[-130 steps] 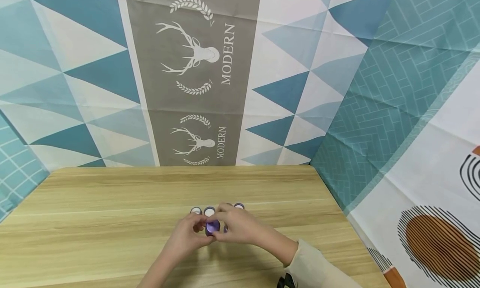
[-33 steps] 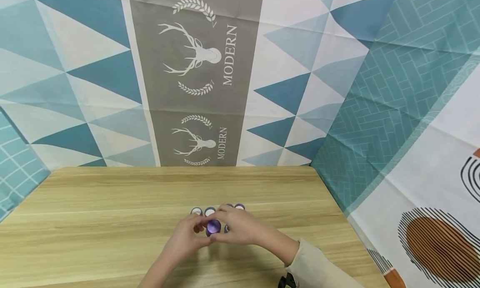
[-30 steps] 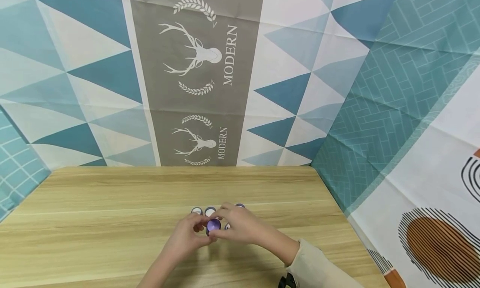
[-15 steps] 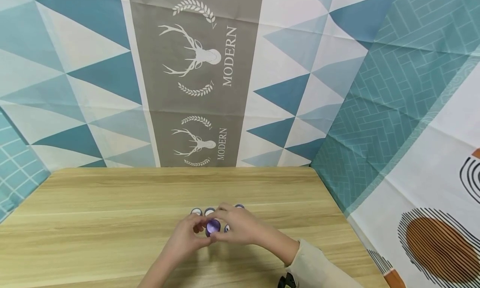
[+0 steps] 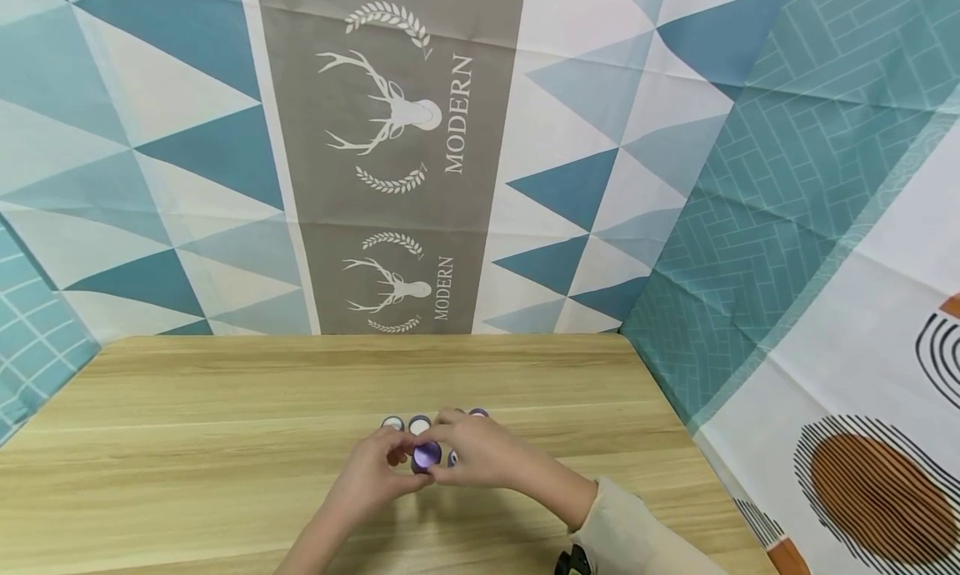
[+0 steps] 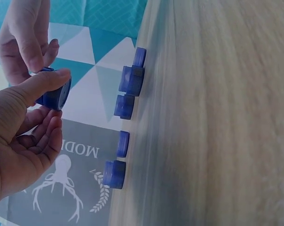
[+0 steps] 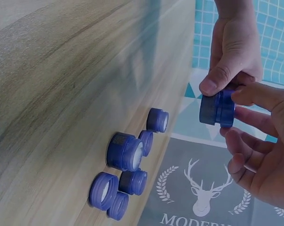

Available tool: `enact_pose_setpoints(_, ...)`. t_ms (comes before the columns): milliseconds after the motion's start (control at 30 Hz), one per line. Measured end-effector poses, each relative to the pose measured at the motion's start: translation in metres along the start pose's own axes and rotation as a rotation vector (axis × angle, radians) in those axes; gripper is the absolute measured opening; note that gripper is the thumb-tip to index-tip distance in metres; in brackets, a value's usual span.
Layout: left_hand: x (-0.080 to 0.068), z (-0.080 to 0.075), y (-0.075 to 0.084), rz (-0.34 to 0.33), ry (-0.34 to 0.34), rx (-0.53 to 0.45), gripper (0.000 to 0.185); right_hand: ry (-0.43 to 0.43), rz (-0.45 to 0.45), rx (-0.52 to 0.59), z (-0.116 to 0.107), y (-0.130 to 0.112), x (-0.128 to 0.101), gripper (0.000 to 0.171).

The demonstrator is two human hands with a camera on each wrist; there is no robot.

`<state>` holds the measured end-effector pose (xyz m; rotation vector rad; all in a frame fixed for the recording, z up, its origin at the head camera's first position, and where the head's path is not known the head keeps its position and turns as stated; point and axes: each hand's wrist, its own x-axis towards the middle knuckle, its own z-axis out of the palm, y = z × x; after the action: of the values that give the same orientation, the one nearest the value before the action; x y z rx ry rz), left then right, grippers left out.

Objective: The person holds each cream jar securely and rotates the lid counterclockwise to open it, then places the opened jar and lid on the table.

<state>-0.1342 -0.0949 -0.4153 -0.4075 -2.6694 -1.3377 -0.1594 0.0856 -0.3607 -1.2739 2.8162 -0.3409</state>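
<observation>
Both hands pinching one small round purple plastic jar (image 7: 217, 108) just above the wooden table (image 5: 187, 442), my left hand (image 5: 372, 473) on its body, right hand (image 5: 480, 454) on the lid, with the other little purple jars and lids (image 7: 125, 172) waiting unpaired.

Head view: right hand (image 5: 480, 454) hid most of the loose purple jars (image 5: 418, 425) behind it; count uncertain, possibly six. Held jar (image 5: 426, 454) was partly covered by fingers (image 5: 442, 432). Surface (image 6: 217, 117) was blurred in left wrist view.
</observation>
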Motion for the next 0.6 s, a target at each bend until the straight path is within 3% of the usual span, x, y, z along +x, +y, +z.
enact_pose_setpoints(267,0.0004,-0.0017,-0.0002,-0.002,0.004,0.009,0.034,0.044,0.032,0.054,-0.0001,-0.0008,0.0012,0.035)
enact_pose_setpoints(600,-0.0008,-0.0005,-0.0025,0.009,-0.002,0.012,0.035,0.001,-0.021,0.021,0.0011,0.0002,0.0001,0.035)
